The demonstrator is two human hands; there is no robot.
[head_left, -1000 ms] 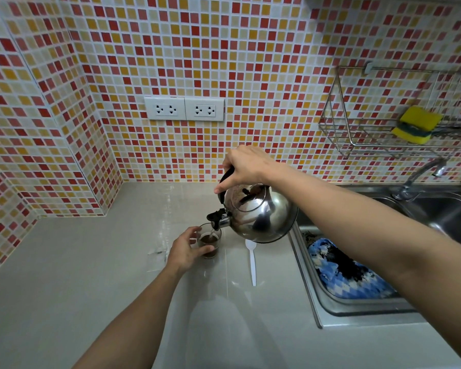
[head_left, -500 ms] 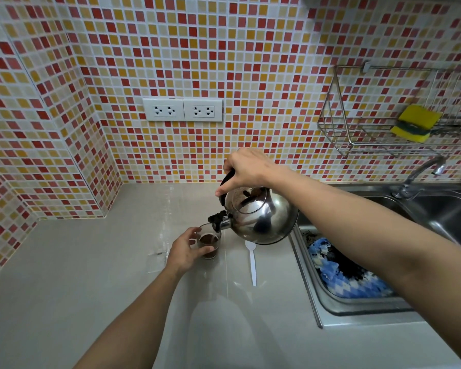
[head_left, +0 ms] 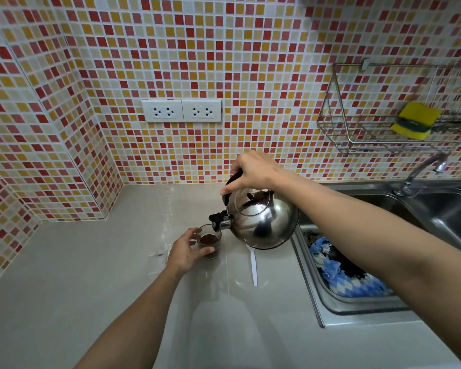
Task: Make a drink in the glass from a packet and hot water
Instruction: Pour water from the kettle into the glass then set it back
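No writing is legible anywhere. An emptied clear packet (head_left: 157,258) lies flat on the counter (head_left: 64,275); beside it the left hand (head_left: 185,250) curls its fingers around the glass (head_left: 209,242) of brown drink. The right hand (head_left: 253,171) grips the tilted steel kettle (head_left: 261,222), spout over the glass. A white spoon (head_left: 253,265) lies below; a blue cloth (head_left: 341,272) fills the sink (head_left: 357,307).

two bare forearms in view, one from the lower left, one from the right | left hand (head_left: 186,251): bare, no ring, no glove | right hand (head_left: 253,173): bare, no watch or band at wrist | no sleeves visible on either arm
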